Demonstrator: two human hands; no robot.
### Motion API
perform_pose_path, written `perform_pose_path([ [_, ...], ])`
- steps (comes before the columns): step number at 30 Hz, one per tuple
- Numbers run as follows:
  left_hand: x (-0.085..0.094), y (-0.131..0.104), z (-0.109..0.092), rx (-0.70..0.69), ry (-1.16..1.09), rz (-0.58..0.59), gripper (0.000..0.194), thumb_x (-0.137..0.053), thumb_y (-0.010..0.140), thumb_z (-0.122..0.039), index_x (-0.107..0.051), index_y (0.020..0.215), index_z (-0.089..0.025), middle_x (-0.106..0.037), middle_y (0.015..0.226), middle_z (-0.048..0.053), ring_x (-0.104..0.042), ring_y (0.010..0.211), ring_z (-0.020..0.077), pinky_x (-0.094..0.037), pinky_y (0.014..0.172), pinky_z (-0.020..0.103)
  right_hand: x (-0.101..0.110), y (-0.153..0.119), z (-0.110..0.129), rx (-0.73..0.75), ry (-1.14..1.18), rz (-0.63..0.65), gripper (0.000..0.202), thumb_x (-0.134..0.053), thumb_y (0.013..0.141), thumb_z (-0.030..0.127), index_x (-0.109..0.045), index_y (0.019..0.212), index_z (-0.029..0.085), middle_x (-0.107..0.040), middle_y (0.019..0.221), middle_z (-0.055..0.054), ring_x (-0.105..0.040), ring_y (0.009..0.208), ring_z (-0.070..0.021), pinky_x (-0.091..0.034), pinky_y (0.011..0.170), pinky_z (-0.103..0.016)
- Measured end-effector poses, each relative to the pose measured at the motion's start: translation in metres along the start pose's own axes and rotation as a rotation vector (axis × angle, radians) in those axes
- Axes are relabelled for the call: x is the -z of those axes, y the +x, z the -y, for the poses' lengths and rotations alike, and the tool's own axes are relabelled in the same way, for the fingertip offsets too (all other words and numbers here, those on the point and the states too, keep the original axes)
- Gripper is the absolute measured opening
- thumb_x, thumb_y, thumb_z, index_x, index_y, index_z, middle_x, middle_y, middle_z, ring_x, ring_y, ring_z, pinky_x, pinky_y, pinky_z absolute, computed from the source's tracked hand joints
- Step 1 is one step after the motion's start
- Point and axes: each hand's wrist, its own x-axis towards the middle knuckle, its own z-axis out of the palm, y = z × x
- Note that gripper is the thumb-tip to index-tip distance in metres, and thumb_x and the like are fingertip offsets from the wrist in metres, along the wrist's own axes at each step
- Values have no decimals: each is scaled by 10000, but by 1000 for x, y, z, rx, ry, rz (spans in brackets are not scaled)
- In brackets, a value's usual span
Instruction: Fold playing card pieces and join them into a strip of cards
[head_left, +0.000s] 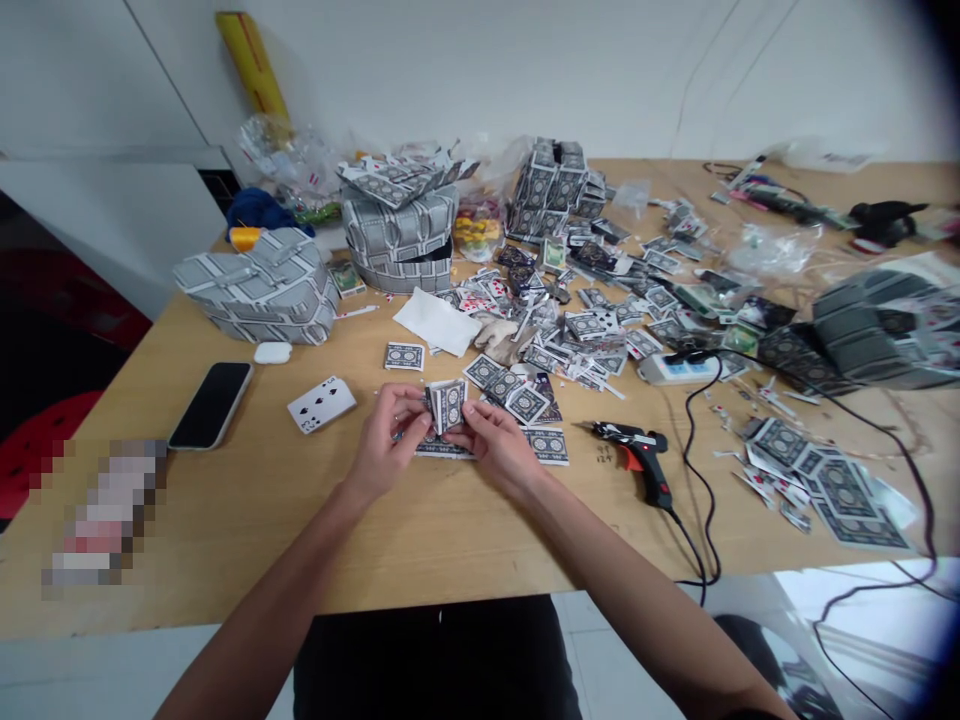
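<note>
A folded playing card (452, 403) with a dark patterned back is held above the near-middle part of a wooden table (300, 540), its long axis running roughly up and down in the head view, its patterned face turned toward the wearer and its pale folded edge to the left. The left hand (391, 437), fingers curled, pinches its left side; the right hand (496, 440), thumb at the right edge, grips the other side, both nearly closed around it. Below the hands, a strip of patterned cards (547, 447) lies lengthwise from left to right. To the right, a glue gun (637, 458) points its nozzle left, toward the hands. A spade-faced card stack (322, 404) and a smartphone (211, 405) lie to the left.
</note>
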Motion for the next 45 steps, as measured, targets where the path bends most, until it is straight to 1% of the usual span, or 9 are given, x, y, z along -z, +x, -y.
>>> perform_pose_path([
  [4, 3, 0, -2, -45, 143, 52, 60, -642, 992, -268, -613, 990, -215, -698, 917, 13, -663, 752, 143, -527, 677, 263, -1, -1, 0, 22, -52, -7, 371, -924, 835, 513, -808, 983, 193, -831, 913, -44, -775, 755, -145, -664, 776, -259],
  [6, 5, -1, -5, -75, 190, 88, 35, -615, 991, -236, -638, 986, -211, -704, 914, 19, -670, 774, 151, -538, 706, 274, -1, 0, 0, 39, -70, -20, 397, -920, 829, 534, -813, 1017, 201, -836, 931, -45, -777, 758, -153, -666, 778, -271],
  [9, 5, -2, -7, -141, 222, 134, 100, -640, 965, -210, -651, 1064, -212, -718, 985, 39, -704, 862, 171, -574, 784, 300, -1, 0, -1, 56, -79, -35, 411, -926, 817, 544, -810, 1020, 207, -838, 941, -47, -775, 740, -163, -670, 757, -290],
  [13, 3, -4, -3, -197, 292, 114, 245, -755, 922, -259, -638, 1135, -225, -723, 1008, 33, -703, 844, 161, -579, 766, 290, -3, -1, 1, 60, -68, -42, 407, -934, 808, 546, -800, 1004, 215, -823, 857, -29, -765, 704, -170, -673, 738, -305],
  [18, 1, -3, 3, -168, 348, 39, 211, -776, 941, -331, -663, 1086, -227, -744, 928, 17, -714, 793, 152, -582, 759, 289, -6, -2, 3, 45, -10, -26, 379, -947, 798, 524, -786, 937, 210, -812, 823, -25, -765, 691, -172, -677, 739, -304],
  [22, 1, -2, 4, -157, 346, 47, 211, -801, 924, -338, -679, 1060, -232, -758, 925, 17, -717, 786, 153, -578, 738, 282, -5, -2, 5, 2, 89, -27, 325, -970, 783, 450, -758, 848, 212, -791, 750, -5, -762, 671, -164, -674, 735, -288],
  [29, 0, 0, 4, -113, 283, 48, 220, -826, 880, -307, -683, 1030, -233, -757, 884, 5, -703, 760, 152, -571, 718, 282, -3, -3, 6, -30, 158, -27, 282, -986, 761, 344, -765, 844, 189, -798, 766, -16, -779, 705, -164, -677, 795, -285],
  [39, 0, 0, 3, -86, 262, 13, 197, -794, 904, -341, -689, 1020, -221, -761, 892, 26, -714, 771, 163, -590, 730, 301, -6, -3, 4, 6, 48, -29, 308, -968, 776, 425, -762, 859, 212, -795, 851, -36, -789, 810, -215, -669, 793, -348],
  [45, -1, 0, 3, -100, 239, 8, 289, -777, 915, -317, -610, 1130, -221, -745, 899, 25, -708, 758, 156, -583, 710, 284, -7, -4, 3, 70, -72, -26, 340, -946, 792, 489, -800, 921, 210, -817, 939, -40, -778, 797, -186, -647, 754, -301],
])
